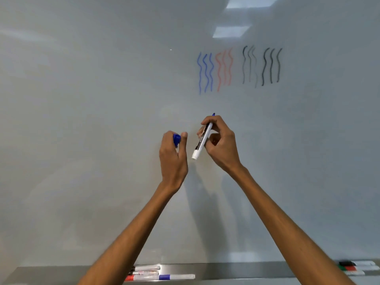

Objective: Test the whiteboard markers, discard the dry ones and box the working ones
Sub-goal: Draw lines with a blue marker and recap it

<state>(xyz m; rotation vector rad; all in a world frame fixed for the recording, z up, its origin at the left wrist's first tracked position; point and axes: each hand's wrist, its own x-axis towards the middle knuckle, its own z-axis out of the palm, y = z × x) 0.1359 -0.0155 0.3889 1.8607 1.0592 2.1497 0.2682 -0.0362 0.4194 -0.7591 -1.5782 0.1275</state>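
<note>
A white whiteboard [102, 120] fills the view. My right hand [221, 145] grips an uncapped blue marker [201, 141], its blue tip pointing up near the board and its white barrel slanting down-left. My left hand [173, 155] is closed on the blue cap [176, 139], a short gap left of the marker. Wavy test lines mark the board above: blue lines [205, 72], faint red lines [224, 68], thin grey-black lines [249, 64] and darker black lines [271, 65].
A grey metal tray [236, 270] runs along the board's bottom edge. Several markers [160, 274] lie on it at the lower middle, red and blue caps visible. Another group of markers [355, 267], with black, green and red caps, lies at the far right.
</note>
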